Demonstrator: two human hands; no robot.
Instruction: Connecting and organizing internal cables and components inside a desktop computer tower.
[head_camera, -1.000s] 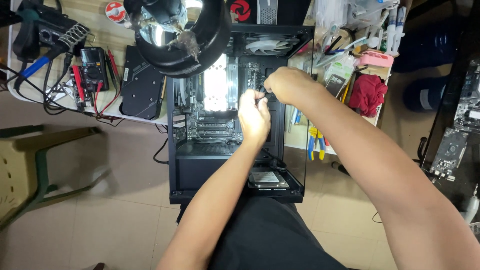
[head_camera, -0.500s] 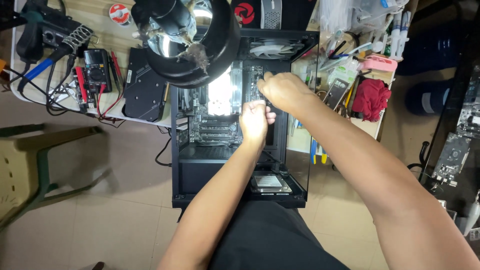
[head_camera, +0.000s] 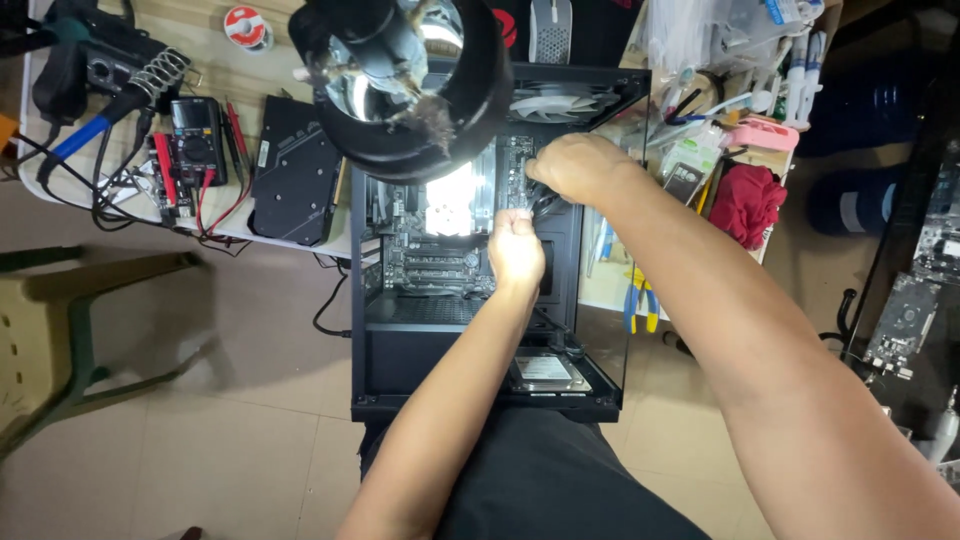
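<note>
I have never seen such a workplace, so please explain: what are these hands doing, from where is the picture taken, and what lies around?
The picture comes from a camera on the person's head, looking down. Both bare hands reach into an open black computer case. The left hand and the right hand meet at some black cables beside the mainboard; the exact grip is hidden. On the table behind lie a multimeter, a black graphics card and a red cloth. A round black lamp hangs close to the camera.
</note>
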